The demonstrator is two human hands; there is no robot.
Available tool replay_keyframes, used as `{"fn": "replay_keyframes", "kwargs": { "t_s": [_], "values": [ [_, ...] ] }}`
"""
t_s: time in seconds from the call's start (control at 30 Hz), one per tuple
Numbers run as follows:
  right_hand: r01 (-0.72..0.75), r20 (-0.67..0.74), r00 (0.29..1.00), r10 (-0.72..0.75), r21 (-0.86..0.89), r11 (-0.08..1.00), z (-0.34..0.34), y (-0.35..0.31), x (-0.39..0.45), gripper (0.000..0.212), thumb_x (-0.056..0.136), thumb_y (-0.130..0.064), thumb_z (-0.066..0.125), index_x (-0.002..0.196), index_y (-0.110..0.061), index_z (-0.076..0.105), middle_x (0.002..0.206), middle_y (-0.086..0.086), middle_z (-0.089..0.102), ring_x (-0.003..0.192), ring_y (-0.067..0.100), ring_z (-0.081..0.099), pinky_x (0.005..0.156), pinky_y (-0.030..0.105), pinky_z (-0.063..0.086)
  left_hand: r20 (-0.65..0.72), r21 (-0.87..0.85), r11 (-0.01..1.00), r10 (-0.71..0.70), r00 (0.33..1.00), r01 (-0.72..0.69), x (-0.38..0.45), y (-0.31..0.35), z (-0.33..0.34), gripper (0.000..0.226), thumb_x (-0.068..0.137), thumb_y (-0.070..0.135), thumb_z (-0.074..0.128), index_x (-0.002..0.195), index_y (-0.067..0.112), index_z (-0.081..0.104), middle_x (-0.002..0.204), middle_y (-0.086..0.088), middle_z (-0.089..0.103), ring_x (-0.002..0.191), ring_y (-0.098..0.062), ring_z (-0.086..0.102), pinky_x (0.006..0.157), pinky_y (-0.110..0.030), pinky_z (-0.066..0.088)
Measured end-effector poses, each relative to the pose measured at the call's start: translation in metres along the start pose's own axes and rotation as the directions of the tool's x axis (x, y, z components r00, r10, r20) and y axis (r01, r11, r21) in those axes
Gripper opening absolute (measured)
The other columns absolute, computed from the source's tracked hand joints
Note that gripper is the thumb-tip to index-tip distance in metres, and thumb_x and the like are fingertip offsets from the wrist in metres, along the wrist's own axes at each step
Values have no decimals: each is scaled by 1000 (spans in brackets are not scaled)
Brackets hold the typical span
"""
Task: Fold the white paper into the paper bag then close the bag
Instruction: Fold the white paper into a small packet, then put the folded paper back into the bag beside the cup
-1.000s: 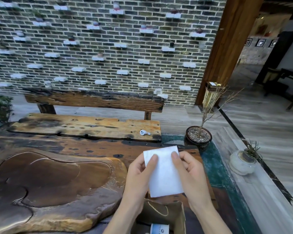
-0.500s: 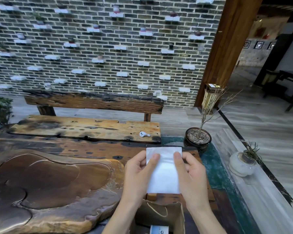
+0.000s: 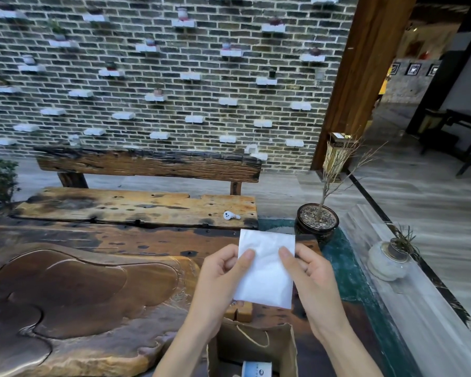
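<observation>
I hold a white folded paper (image 3: 265, 270) upright in the air above the wooden table. My left hand (image 3: 223, 278) pinches its left edge with the thumb on the front. My right hand (image 3: 310, 278) pinches the right edge the same way. Below the paper, at the bottom of the view, stands an open brown paper bag (image 3: 253, 346) with a rope handle. A white cylindrical item (image 3: 256, 369) with a blue mark lies inside the bag.
A carved wooden table (image 3: 87, 289) fills the left. A white earbud (image 3: 230, 215) lies on the bench plank beyond. A dark pot with a bare twig (image 3: 317, 221) and a pale round pot (image 3: 389, 261) stand to the right.
The paper has turned from tilted to nearly upright and looks narrower. Both hands stayed on its side edges, shifting slightly.
</observation>
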State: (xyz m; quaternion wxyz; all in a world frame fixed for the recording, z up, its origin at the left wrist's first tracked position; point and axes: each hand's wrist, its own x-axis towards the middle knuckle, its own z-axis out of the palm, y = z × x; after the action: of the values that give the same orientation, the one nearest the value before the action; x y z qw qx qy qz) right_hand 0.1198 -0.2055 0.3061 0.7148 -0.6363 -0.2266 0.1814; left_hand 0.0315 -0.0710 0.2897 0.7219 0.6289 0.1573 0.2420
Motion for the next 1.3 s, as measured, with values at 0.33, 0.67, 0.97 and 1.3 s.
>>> {"fn": "replay_keyframes", "kwargs": {
  "t_s": [0.33,0.67,0.97,1.3],
  "values": [
    [-539,294,842,452,429,725,2,5,-6,43,91,-28,62,127,-4,63,123,25,68,116,41,64,106,61,42,55,13,1000,0,998,-1,-4,-18,4,36,90,35,65,86,-1,64,73,-25,59,72,-26,61,63,-35,47],
    [-658,358,751,555,478,582,-11,38,-12,48,99,-30,49,139,-2,48,132,24,63,121,41,62,108,58,42,-101,46,991,-123,987,128,-16,-74,-47,39,99,35,40,86,7,65,62,-11,62,44,-21,51,36,-22,36],
    [-726,302,672,676,448,521,-39,82,-27,43,99,-14,46,139,1,46,133,23,62,123,41,60,106,61,39,-148,506,836,-161,976,215,-44,-149,-79,15,93,22,61,89,35,67,90,1,62,80,-6,59,75,-16,46],
    [-795,150,568,809,351,494,-100,110,-46,41,97,-15,49,132,5,56,128,28,64,120,40,62,96,60,49,-65,640,742,-204,977,197,-43,-199,-83,35,80,38,75,113,41,65,88,-3,35,82,6,37,78,0,34]
  ]
}}
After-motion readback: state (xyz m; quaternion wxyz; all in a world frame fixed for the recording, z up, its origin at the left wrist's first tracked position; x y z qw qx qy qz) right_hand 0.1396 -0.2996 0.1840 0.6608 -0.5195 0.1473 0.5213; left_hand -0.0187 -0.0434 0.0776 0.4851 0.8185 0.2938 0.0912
